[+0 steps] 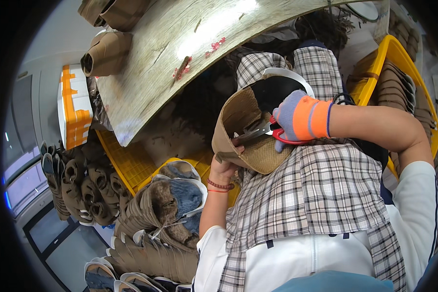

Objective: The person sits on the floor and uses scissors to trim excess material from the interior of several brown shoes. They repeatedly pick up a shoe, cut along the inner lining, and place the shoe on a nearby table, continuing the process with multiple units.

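Note:
A brown shoe upper (231, 117) with a dark lining and a white edge rests over my lap, its opening turned up toward me. My bare left hand (224, 166) grips its lower left edge, fingers closed, with part of the fingers hidden by the upper. In my right hand (297, 117), which wears a grey and orange glove, are scissors (280, 132) with red handles. Their metal blades point left into the opening, near my left fingertips. Whether the blades touch the material cannot be made out.
A wood-grain table (151, 73) lies ahead, with brown shoe uppers (109, 51) at its far left and red scraps. Stacked uppers (155, 253) fill the lower left beside a yellow crate (119, 158). Another yellow crate (387, 53) of uppers stands right. A plaid apron (316, 190) covers my lap.

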Motion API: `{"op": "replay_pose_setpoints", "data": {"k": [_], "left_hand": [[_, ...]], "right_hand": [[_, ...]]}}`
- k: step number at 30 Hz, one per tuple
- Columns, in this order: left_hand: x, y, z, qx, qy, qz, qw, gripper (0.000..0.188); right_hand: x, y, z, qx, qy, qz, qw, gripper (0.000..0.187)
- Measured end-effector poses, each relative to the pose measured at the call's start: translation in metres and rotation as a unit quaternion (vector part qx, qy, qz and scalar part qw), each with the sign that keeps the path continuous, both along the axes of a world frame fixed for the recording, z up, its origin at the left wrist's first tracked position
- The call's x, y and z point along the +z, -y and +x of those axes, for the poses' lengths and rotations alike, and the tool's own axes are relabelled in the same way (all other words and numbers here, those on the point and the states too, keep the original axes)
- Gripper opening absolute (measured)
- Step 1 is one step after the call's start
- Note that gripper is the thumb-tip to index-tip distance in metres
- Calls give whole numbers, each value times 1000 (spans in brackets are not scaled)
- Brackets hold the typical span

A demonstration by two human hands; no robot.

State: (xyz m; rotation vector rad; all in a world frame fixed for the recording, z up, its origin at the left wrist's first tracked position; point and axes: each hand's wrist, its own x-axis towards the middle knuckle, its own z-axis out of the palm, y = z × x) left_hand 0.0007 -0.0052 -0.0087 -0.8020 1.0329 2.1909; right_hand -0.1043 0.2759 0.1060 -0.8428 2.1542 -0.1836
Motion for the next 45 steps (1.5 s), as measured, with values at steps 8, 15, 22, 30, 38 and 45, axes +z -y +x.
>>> {"op": "replay_pose_setpoints", "data": {"k": [8,15,22,30,38,45], "left_hand": [[-10,11,-9,-2,-110,113,987,31],[-24,-14,-35,68,-215,19,974,28],[-9,-21,-53,50,-206,-60,975,28],[-22,-8,-50,-47,-260,-189,946,41],[-35,4,-52,-128,-286,-274,909,52],[2,-16,-52,-166,-437,-385,796,44]], "right_hand": [[-3,-41,-16,14,81,16,996,74],[-12,-49,-53,-60,444,-3,894,85],[-11,-17,-67,-61,440,19,896,91],[-14,-4,-72,-37,433,27,900,97],[-3,1,-48,-97,265,25,959,72],[-33,-58,-19,48,160,-80,983,48]]}}
